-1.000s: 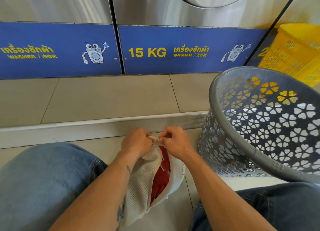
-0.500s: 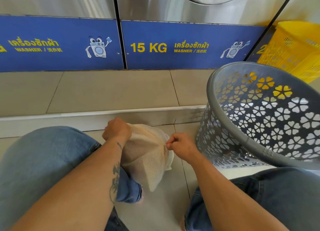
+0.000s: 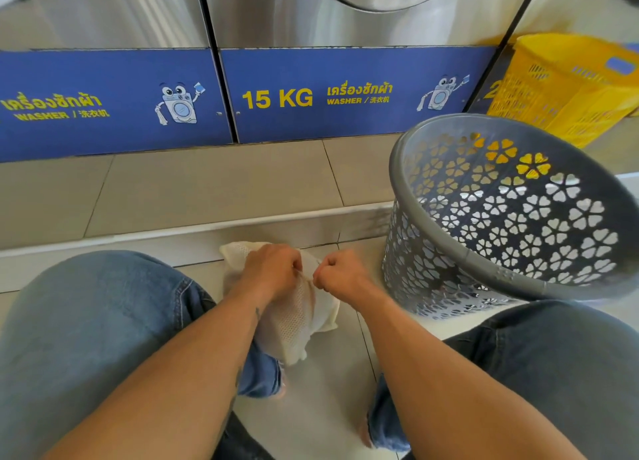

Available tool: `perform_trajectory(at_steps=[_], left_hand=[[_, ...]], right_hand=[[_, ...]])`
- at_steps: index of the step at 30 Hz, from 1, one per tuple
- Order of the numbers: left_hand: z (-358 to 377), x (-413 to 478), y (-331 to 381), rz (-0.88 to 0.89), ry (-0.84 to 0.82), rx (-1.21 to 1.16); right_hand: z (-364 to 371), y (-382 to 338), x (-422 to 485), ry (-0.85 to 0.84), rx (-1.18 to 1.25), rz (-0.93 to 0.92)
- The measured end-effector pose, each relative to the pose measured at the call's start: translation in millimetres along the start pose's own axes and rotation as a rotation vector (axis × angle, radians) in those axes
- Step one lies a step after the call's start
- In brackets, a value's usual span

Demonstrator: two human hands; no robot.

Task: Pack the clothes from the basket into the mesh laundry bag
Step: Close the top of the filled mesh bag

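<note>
Gripping the mesh laundry bag (image 3: 294, 316) at 6 o'clock, left hand (image 3: 269, 273) clenches its top; right hand (image 3: 340, 275) pinches the closure, seemingly shutting it; grey basket (image 3: 460, 252) at 3 o'clock looks empty, so packing seems nearly finished.

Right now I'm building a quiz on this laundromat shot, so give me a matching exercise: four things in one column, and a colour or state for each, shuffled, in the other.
Things:
1. mesh laundry bag
2. grey basket
3. yellow crate
4. washer panel

Descriptions:
A. blue, printed "15 KG"
B. cream, gripped by the left hand and right hand
C. tilted, with flower-shaped cutouts
D. standing far right, beside the machines

Pairs: 1-B, 2-C, 3-D, 4-A
</note>
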State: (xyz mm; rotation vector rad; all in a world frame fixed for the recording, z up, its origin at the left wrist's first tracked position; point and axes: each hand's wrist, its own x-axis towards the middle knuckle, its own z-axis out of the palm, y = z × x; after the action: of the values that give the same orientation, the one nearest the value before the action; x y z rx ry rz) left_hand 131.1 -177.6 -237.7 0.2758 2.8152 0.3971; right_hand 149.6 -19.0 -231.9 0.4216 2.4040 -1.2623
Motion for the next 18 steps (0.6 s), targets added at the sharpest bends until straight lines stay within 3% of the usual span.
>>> perform_trajectory(at_steps=[6,14,18], left_hand=[[-1.6,2.1,-21.3,-0.171,0.181,-0.137],[-1.8,-0.2,-20.0,-0.193,0.215,-0.059],[-5.6,-3.6,3.0,-0.136,-0.030,-0.045]], right_hand=[[9.3,14.8,-9.5,-0.028,0.073,0.033],[18.5,24.2,-18.2,0.003,0.112,-0.030],[13.8,31.5,-22.7,-0.010,0.248,0.061]])
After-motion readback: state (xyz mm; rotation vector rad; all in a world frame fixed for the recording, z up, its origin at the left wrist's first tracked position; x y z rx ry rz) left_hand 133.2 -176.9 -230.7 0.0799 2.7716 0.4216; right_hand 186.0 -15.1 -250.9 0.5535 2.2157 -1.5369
